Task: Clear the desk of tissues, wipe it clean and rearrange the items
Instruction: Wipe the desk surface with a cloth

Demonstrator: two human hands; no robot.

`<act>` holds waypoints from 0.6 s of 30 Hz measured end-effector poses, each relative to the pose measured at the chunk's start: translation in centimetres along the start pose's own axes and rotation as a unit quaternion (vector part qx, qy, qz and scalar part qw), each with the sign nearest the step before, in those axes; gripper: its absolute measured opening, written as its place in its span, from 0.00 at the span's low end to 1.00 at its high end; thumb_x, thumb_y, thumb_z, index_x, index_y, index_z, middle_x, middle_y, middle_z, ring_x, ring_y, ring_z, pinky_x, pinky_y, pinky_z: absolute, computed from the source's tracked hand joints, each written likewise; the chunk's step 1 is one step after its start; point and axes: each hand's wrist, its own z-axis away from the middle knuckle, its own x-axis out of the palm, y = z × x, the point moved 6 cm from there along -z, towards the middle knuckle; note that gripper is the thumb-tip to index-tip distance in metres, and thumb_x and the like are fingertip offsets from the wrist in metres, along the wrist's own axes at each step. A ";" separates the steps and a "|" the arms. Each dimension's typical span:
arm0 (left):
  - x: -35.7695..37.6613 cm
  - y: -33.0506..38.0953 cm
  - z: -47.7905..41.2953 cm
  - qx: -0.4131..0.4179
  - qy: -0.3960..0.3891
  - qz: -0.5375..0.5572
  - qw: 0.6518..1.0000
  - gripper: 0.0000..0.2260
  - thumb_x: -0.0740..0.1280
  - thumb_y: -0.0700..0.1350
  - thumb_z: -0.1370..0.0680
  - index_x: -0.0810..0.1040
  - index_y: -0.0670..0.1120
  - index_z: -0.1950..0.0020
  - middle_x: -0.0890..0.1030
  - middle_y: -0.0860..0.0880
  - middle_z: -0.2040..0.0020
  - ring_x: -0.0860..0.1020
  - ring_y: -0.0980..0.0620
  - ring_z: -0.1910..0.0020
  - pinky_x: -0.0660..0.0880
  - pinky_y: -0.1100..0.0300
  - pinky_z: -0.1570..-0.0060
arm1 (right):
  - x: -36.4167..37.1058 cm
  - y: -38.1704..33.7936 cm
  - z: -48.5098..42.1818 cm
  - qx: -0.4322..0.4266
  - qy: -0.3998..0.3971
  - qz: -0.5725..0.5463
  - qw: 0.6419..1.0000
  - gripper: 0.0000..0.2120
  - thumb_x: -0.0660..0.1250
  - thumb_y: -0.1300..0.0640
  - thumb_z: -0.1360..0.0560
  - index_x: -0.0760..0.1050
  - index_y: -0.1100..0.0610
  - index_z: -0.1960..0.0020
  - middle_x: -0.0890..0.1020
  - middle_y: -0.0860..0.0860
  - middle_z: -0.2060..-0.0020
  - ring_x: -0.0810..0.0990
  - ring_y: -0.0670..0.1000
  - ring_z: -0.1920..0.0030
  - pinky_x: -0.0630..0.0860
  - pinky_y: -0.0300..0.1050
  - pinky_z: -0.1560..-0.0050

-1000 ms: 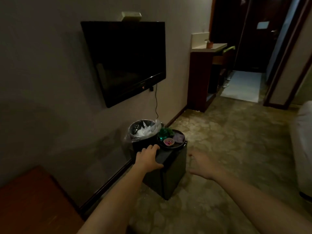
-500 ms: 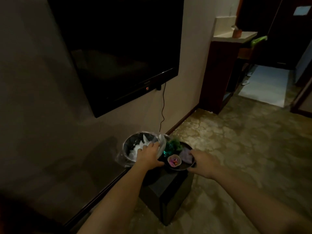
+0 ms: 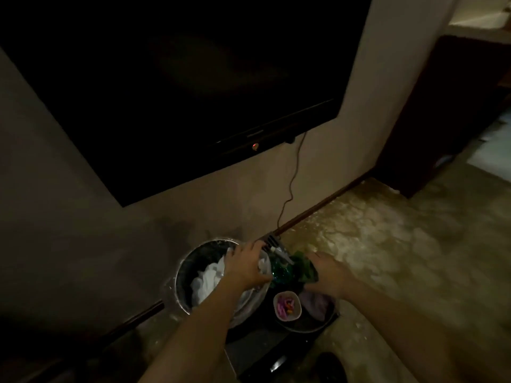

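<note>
One black television (image 3: 177, 87) hangs above both hands; open mottled floor (image 3: 401, 258) lies beyond the right hand (image 3: 329, 272), which covers a green bundle (image 3: 301, 265), grip hidden. Below the left hand (image 3: 246, 269) a round metal bin (image 3: 179, 275) holds white tissues (image 3: 204, 280); that hand pinches a crumpled sheet (image 3: 264, 263) at the rim. Between the wrists, a dark round tray (image 3: 318, 326) carries a small white bowl (image 3: 287, 304)

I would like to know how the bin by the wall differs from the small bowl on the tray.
The bin is far larger than the small bowl. The bin holds crumpled white tissues; the bowl holds small pink and orange bits. The bin stands beside the black cabinet, while the bowl sits on the round tray on top of it. Both are round and open-topped.
</note>
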 end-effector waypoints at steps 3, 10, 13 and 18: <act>1.6 -0.2 -2.3 -0.076 0.031 0.033 0.996 0.38 0.70 0.63 0.28 0.57 0.53 0.25 0.64 0.49 0.26 0.63 0.43 0.28 0.59 0.46 0.30 | -0.9 2.4 -5.3 -0.055 -0.040 0.020 0.997 0.39 0.69 0.44 0.26 0.53 0.53 0.24 0.65 0.54 0.29 0.69 0.54 0.33 0.71 0.45 0.39; 5.2 1.3 -6.2 -0.178 0.092 0.075 0.977 0.37 0.69 0.64 0.29 0.59 0.53 0.26 0.63 0.51 0.27 0.62 0.48 0.29 0.60 0.51 0.31 | -0.1 6.5 -13.4 -0.163 -0.134 0.050 0.976 0.43 0.72 0.46 0.28 0.51 0.53 0.23 0.60 0.52 0.26 0.62 0.54 0.28 0.64 0.43 0.35; 7.1 1.9 -6.6 -0.198 0.100 0.058 0.973 0.38 0.68 0.65 0.29 0.58 0.53 0.25 0.61 0.52 0.26 0.59 0.50 0.27 0.56 0.51 0.28 | 0.4 7.2 -15.6 -0.216 -0.163 0.055 0.961 0.45 0.74 0.48 0.30 0.50 0.53 0.23 0.57 0.51 0.25 0.59 0.53 0.27 0.61 0.43 0.32; 9.3 0.6 -7.0 -0.255 0.128 0.049 0.957 0.41 0.67 0.68 0.30 0.55 0.54 0.23 0.58 0.53 0.24 0.56 0.50 0.25 0.55 0.51 0.27 | 2.8 7.8 -20.2 -0.285 -0.179 0.066 0.939 0.49 0.76 0.50 0.32 0.47 0.50 0.23 0.54 0.48 0.24 0.59 0.52 0.26 0.66 0.48 0.32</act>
